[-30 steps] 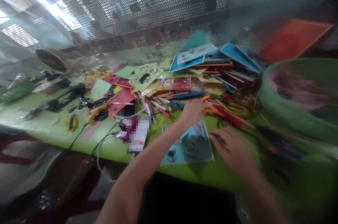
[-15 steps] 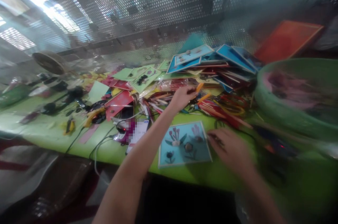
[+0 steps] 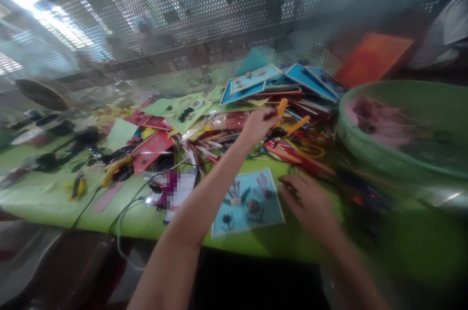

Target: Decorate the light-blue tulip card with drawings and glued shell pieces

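My left hand (image 3: 260, 124) reaches over the pile at the back, its fingers closed on an orange-yellow handle (image 3: 282, 106) that points up. A second orange handle (image 3: 298, 125) lies just right of it. My right hand (image 3: 305, 198) is by the right edge of a light-blue card (image 3: 241, 217) with flower shapes on it; its thumb and fingers are apart with nothing visible between them. The card lies flat near the table's front edge, partly covered by my left forearm.
A green basin (image 3: 387, 154) with pink material stands at the right. Blue cards (image 3: 316, 81) are piled at the back. A phone (image 3: 183, 188), cables and a yellow-handled tool (image 3: 116, 169) lie left. The green table's (image 3: 142, 222) front edge runs below.
The view has shifted to the right, so the table things appear further left. The orange handle at my left hand now stands more upright and clear of the pile. My right hand's fingers have spread.
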`<state>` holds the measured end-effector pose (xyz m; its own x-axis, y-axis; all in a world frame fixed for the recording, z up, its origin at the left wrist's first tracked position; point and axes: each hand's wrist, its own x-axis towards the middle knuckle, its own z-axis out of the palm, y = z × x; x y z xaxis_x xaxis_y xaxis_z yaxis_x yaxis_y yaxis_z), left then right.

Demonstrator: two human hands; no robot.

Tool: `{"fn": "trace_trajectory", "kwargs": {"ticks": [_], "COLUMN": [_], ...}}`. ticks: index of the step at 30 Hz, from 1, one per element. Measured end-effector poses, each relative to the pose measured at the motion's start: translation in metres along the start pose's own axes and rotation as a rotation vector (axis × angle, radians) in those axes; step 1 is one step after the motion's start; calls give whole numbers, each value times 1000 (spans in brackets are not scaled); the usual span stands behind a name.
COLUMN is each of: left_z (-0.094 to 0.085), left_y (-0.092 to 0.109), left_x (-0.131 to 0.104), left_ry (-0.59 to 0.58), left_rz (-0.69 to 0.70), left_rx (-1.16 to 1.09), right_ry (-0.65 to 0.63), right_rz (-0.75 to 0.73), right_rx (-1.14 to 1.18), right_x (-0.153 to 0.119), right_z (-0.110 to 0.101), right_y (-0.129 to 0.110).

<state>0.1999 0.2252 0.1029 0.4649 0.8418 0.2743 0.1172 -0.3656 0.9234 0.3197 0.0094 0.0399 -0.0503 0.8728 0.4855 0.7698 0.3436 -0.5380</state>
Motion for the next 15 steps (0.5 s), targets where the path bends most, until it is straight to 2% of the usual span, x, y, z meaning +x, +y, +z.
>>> {"fn": "trace_trajectory", "kwargs": {"ticks": [4,9,15], "left_z": [-4,0,20], "left_y": [13,28,31], "left_x": [-16,-50,-80], "left_ry": [22,46,-14], "left_rz": [-134,-237,-259], "left_rx": [-249,-369,-421], "right_ry": [140,313,354], "right_rz": [83,141,125], "right_rx": [68,95,63], "right_x": [0,2,7], "right_z": [-2,-4,4], "right_y": [3,5,6]}}
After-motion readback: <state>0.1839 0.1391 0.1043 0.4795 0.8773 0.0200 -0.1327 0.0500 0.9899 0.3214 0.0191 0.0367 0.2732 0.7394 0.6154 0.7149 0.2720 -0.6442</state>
